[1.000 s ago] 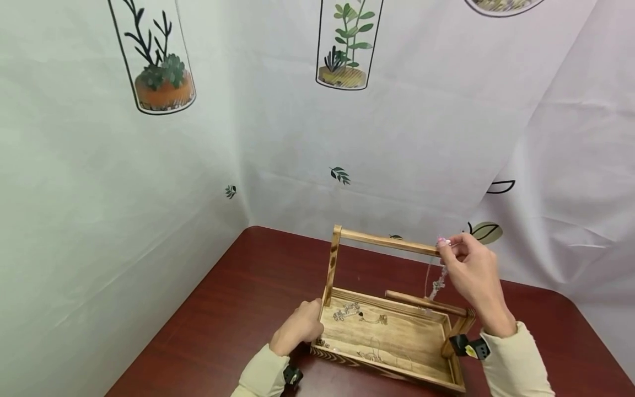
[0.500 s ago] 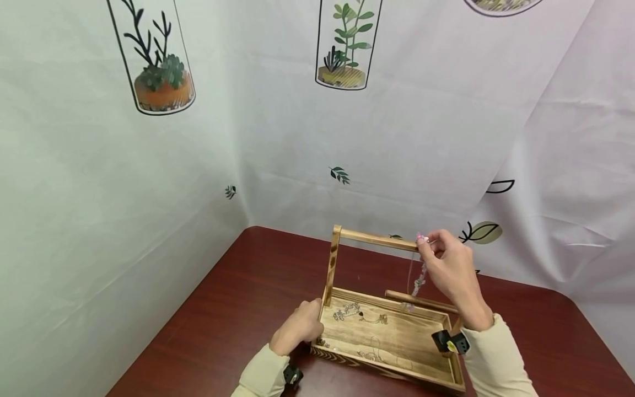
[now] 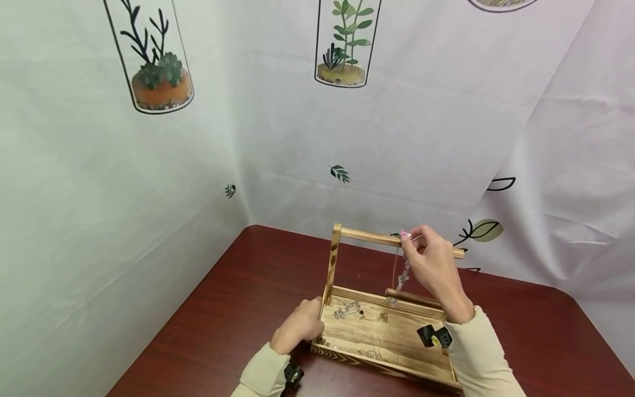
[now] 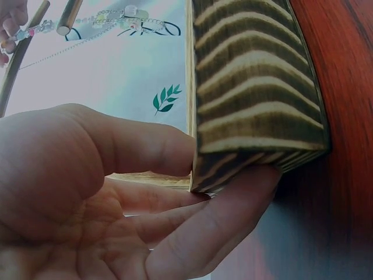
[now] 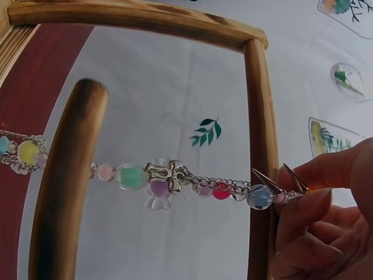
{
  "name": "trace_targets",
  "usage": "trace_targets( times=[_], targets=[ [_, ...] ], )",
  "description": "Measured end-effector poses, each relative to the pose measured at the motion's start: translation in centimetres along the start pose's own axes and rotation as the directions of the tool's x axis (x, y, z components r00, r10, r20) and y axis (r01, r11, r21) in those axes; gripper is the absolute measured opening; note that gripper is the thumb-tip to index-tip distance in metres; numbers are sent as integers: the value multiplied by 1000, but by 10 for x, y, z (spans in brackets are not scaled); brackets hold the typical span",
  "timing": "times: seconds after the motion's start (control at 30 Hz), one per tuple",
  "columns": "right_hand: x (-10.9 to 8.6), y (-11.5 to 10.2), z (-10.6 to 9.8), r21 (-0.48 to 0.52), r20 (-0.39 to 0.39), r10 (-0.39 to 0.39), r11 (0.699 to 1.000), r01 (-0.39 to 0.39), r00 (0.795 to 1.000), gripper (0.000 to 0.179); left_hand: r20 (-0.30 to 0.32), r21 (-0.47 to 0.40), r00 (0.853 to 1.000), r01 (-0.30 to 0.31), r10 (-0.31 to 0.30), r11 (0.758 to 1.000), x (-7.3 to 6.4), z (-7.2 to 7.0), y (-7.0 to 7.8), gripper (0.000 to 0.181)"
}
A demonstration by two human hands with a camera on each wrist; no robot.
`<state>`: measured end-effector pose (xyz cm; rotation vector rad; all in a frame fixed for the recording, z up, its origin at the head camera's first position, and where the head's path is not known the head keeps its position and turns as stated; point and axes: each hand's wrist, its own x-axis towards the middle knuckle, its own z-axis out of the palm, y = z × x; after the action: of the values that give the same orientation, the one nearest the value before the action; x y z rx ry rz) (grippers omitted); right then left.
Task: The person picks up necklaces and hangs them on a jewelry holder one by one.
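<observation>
My right hand (image 3: 430, 264) pinches one end of a beaded chain (image 5: 131, 177) at the upper bar (image 3: 369, 237) of a wooden jewelry stand. Pastel beads, a candy-shaped charm and silver links show in the right wrist view, along with two pointed metallic pieces (image 5: 294, 178) beside the fingertips. The chain dangles past the lower bar (image 3: 414, 298), which hides part of it. On the left, my left hand (image 3: 300, 325) grips a corner of the stand's tray (image 3: 407, 337), thumb on one side and fingers underneath, seen in the left wrist view.
Inside the tray lie a silver chain (image 3: 347, 310), a thin chain with a dark pendant (image 3: 372, 317) and thin wire jewelry (image 3: 372, 353) near the front wall. The stand rests on a red-brown table (image 3: 223, 314). A printed white cloth (image 3: 278, 138) hangs behind.
My right hand has moved left along the upper bar, carrying the beaded chain with it. The bar's right end now shows. My left hand stays on the tray corner.
</observation>
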<state>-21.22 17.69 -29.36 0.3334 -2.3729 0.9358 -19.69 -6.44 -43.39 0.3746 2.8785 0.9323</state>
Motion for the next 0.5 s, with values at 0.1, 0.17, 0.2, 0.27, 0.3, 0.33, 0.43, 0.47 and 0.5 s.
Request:
trace_targets(
  times=[0.1, 0.17, 0.2, 0.27, 0.3, 0.33, 0.43, 0.47, 0.5],
  targets=[
    [1, -4, 3, 14, 3, -2, 1000, 2, 1000, 16, -4, 4, 1000, -5, 5, 1000, 0, 0, 0, 31],
    [1, -6, 6, 20, 8, -3, 1000, 3, 1000, 16, -6, 7, 1000, -8, 8, 1000, 0, 0, -1, 31],
    [1, -7, 7, 25, 9, -3, 1000, 3, 1000, 16, -7, 6, 1000, -9, 9, 1000, 0, 0, -1, 30],
    [2, -9, 9, 29, 12, -3, 1000, 3, 1000, 15, -9, 7, 1000, -11, 11, 1000, 0, 0, -1, 30],
    [2, -10, 10, 32, 13, -2, 999, 2, 1000, 14, -9, 7, 1000, -11, 11, 1000, 0, 0, -1, 30],
    [2, -11, 10, 37, 15, 1, 999, -1, 1000, 14, -8, 7, 1000, -11, 11, 1000, 0, 0, -1, 30],
    [2, -13, 13, 49, 19, 7, 999, -8, 1000, 14, -9, 10, 1000, -11, 11, 1000, 0, 0, -1, 30],
    [2, -14, 14, 54, 21, 10, 998, -12, 1000, 14, -9, 11, 1000, -12, 12, 1000, 1, 0, -1, 30],
    [2, -15, 15, 60, 23, 13, 998, -14, 1000, 14, -9, 13, 1000, -12, 12, 1000, 1, 0, -1, 29]
  ],
)
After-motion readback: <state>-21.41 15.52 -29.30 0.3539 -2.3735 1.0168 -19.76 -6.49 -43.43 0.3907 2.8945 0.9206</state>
